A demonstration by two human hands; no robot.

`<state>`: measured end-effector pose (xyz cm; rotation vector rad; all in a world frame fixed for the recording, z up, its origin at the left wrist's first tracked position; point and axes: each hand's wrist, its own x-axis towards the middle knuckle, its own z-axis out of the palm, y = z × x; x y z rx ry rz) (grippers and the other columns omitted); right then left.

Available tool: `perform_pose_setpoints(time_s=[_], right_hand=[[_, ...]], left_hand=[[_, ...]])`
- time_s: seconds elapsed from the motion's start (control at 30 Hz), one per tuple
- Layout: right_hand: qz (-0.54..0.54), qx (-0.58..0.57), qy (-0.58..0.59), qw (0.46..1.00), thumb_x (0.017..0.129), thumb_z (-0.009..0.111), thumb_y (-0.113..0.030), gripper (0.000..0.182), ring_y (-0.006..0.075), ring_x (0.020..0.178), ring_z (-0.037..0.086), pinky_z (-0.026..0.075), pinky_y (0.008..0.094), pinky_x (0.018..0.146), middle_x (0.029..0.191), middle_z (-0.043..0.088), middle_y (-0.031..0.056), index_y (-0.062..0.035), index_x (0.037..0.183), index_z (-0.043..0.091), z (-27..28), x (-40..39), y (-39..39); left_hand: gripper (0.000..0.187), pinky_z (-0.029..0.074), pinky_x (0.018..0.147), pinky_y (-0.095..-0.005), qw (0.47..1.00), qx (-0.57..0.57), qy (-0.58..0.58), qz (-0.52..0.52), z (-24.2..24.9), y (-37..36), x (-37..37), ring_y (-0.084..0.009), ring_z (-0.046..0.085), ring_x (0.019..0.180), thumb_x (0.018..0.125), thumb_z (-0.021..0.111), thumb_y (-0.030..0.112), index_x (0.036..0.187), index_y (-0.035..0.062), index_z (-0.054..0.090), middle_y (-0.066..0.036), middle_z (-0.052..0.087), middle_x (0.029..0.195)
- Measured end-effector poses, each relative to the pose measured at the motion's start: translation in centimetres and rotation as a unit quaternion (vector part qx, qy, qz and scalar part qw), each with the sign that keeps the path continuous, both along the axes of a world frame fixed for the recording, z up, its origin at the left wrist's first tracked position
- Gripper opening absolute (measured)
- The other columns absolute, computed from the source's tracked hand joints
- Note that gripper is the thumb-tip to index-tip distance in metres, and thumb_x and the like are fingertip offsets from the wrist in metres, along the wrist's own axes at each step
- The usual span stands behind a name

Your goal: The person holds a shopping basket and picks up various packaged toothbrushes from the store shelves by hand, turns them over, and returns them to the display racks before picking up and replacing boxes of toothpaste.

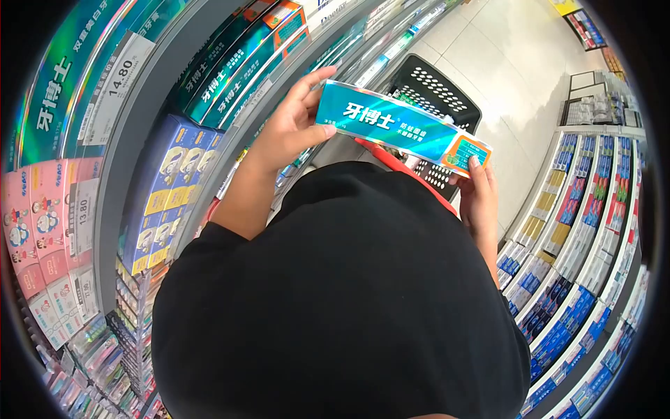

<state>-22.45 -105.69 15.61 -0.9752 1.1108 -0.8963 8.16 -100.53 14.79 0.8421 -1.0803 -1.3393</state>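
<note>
A long teal toothpaste box (391, 124) with white lettering and an orange panel at its right end is held up in front of my body. My left hand (296, 119) grips its left end, thumb on the front face and fingers at the upper edge and behind. At the right end, my right hand (478, 188) has its thumb on the orange panel, with the other fingers partly hidden behind the box. Behind and below the box is a black basket (436, 87) with round holes and a red handle (408, 171).
Shelves with similar teal boxes (241, 70), blue and yellow boxes (171, 188), pink boxes (42, 216) and price tags stand close on the left. More stocked shelves (586, 230) curve along the right. Pale floor tiles (513, 77) lie between them.
</note>
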Motion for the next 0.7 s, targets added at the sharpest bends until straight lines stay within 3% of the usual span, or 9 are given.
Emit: perform_pose_setpoints(time_s=[0.37,0.47,0.57,0.7], right_hand=[[-0.014,0.001,-0.003,1.000,0.091,0.052,-0.029,0.028,0.0093,0.069,0.052,0.049,0.0251,0.062,0.089,0.058,0.0033,-0.0076,0.108,0.050,0.1,0.3,0.2],[0.001,0.001,-0.006,1.000,0.093,0.050,-0.031,0.035,0.0108,0.079,0.053,0.042,0.0250,0.067,0.097,0.059,0.0056,-0.0011,0.110,0.052,-0.1,-0.1,0.2],[-0.005,0.003,-0.003,1.000,0.093,0.050,-0.031,0.034,0.0110,0.079,0.053,0.042,0.0251,0.067,0.097,0.059,0.0059,-0.0010,0.109,0.052,-0.2,-0.1,0.3],[-0.010,-0.006,0.001,1.000,0.092,0.052,-0.028,0.028,0.0098,0.070,0.052,0.049,0.0252,0.064,0.091,0.060,0.0045,-0.0062,0.109,0.050,-0.1,0.1,0.4]], left_hand=[[0.078,0.032,0.099,-0.0319,0.998,0.001,-0.055,0.007,1.1,0.5,-0.4,-0.0192,0.044,0.118,0.071,0.060,0.002,0.140,-0.0001,0.023,-0.013,0.044,0.128],[0.078,0.032,0.099,-0.0320,0.998,-0.008,-0.065,0.007,1.0,0.5,-0.3,-0.0192,0.044,0.118,0.071,0.060,0.001,0.140,0.0000,0.023,-0.013,0.046,0.127],[0.078,0.032,0.100,-0.0323,0.998,-0.002,-0.055,-0.001,0.9,0.7,-0.2,-0.0192,0.044,0.118,0.071,0.060,0.000,0.140,-0.0001,0.024,-0.013,0.046,0.127],[0.076,0.033,0.099,-0.0320,0.999,-0.013,-0.044,0.003,0.4,0.9,-0.2,-0.0189,0.045,0.117,0.071,0.059,-0.002,0.139,0.0012,0.025,-0.013,0.047,0.126]])
